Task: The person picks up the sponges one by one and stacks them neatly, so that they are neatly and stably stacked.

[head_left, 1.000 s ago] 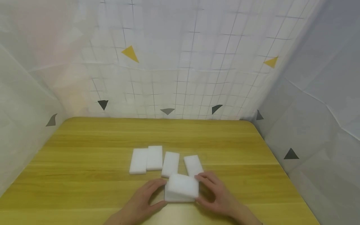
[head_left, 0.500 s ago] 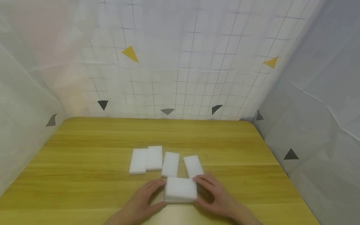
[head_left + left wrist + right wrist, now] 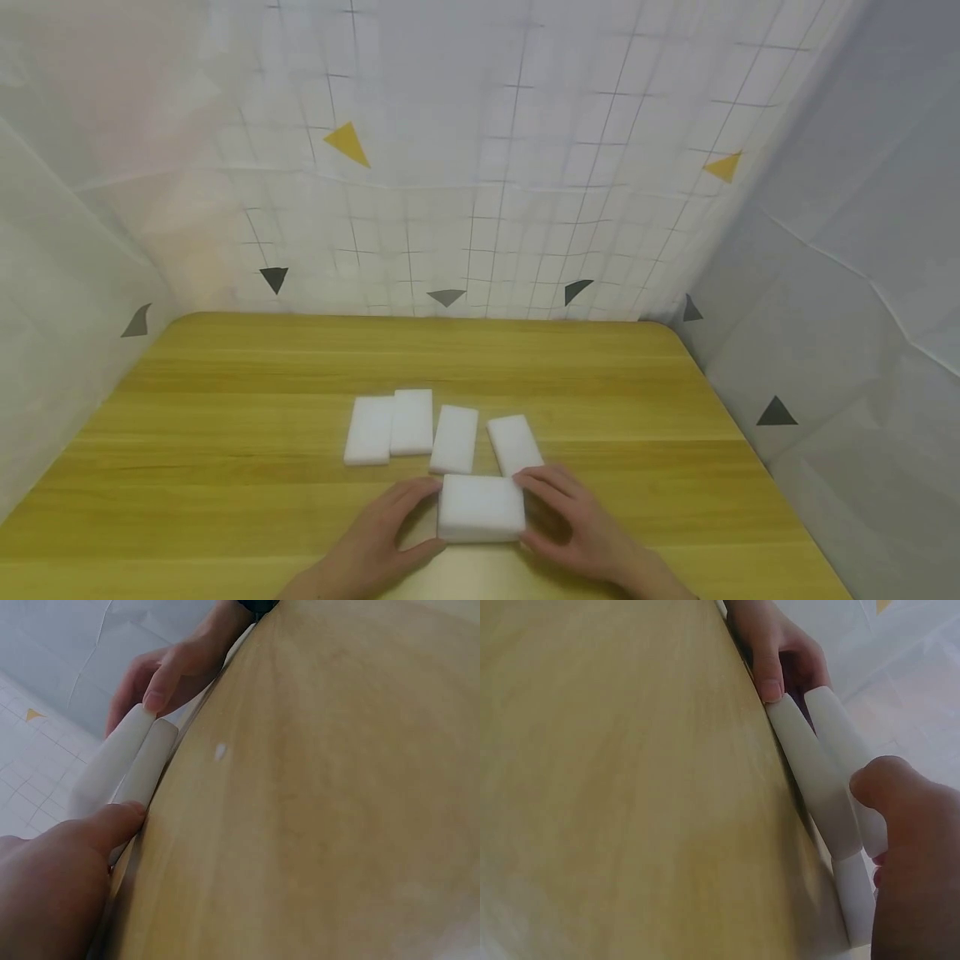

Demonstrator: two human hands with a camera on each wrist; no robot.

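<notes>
At the head view's lower centre, the left hand (image 3: 386, 525) pinches a lower white block (image 3: 150, 765) while the right hand (image 3: 577, 521) grips an upper white block (image 3: 482, 498) over it, near four other white blocks (image 3: 454, 439).

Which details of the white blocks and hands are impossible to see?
- Head view: top of the lower block, covered by the upper block.
- Head view: near end of the rightmost block, hidden by the right hand.
- Left wrist view: part of the left hand, cut by the left edge.
</notes>
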